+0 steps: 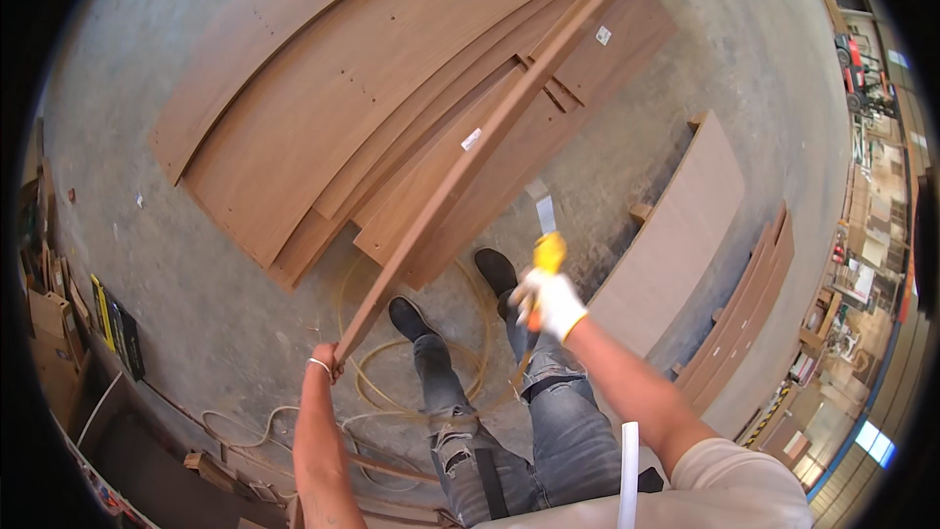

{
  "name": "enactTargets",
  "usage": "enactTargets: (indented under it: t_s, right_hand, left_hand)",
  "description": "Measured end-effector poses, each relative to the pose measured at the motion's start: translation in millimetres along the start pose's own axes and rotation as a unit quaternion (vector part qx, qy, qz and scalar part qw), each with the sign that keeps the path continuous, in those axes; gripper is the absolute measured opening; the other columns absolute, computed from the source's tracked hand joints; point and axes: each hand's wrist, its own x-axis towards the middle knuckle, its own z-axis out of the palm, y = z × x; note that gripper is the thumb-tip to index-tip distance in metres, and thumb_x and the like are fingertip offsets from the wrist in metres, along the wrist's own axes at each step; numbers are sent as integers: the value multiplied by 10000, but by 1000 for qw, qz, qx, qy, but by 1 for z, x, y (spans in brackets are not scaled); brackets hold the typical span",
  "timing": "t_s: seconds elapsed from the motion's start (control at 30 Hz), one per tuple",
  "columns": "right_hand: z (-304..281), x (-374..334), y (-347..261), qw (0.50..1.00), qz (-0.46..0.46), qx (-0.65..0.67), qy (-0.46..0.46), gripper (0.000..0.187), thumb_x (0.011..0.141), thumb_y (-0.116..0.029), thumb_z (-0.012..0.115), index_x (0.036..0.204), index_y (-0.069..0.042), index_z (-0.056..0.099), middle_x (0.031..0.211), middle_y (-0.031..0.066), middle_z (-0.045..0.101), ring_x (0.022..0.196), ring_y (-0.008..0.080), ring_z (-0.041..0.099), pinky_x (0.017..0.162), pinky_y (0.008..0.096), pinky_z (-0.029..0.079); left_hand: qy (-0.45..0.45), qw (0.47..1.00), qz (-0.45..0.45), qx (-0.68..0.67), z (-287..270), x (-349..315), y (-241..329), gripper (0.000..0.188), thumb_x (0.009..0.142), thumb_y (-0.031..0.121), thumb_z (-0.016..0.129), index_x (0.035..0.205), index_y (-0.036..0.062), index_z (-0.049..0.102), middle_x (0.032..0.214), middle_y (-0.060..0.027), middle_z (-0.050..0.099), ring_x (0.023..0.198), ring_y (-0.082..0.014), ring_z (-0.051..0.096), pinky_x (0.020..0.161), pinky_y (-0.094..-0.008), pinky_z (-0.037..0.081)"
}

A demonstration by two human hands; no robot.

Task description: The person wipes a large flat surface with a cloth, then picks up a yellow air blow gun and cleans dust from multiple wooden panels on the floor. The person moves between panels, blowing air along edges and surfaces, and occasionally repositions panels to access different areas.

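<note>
My left hand, bare with a white band at the wrist, is closed round the near end of a long, narrow brown wooden board. The board slants up and away to the far right, above flat wooden panels. In a white glove, my right hand grips a yellow air gun, blurred a little by motion. An orange part shows below that fist, and a yellowish hose runs down from there and coils on the floor. The air gun is to the right of the board and apart from it.
Curved panels with white labels lie spread over the concrete floor. At the right a pale panel rests on wooden blocks, beside narrow brown boards. Scrap wood and a dark box stand left. A red forklift is far right.
</note>
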Motion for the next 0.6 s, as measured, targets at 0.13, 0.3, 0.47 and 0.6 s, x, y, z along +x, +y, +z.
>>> enactTargets:
  t_s: [0.13,0.3,0.47,0.6]
  right_hand:
    - [-43,14,-107,974,-119,169,89,172,909,-233,567,914,-63,539,784,136,630,454,178,496,412,360,461]
    - [-68,18,-84,1000,-20,19,13,139,887,-217,593,953,-94,588,915,107,650,523,174,478,462,393,470]
    - [-44,23,-9,995,48,88,1,178,894,-195,546,1039,-98,583,974,120,650,546,177,478,509,415,480]
    - [-19,28,59,989,134,62,-27,168,890,-206,569,1017,-97,582,980,139,649,548,177,478,506,422,481]
  left_hand:
    - [205,956,191,89,27,35,-47,572,934,524,448,834,-7,635,649,-221,616,564,-386,587,563,-523,455]
    - [386,883,262,-46,83,53,-50,661,952,516,442,1059,-120,587,1012,-383,608,1030,-538,555,908,-508,447]
    - [210,866,297,-343,82,93,-46,591,948,466,540,1109,-101,582,1072,-188,652,962,-293,631,803,-439,507]
    - [193,895,221,-335,49,119,-34,512,928,378,613,1176,-70,611,1119,-128,662,1023,-239,608,862,-382,493]
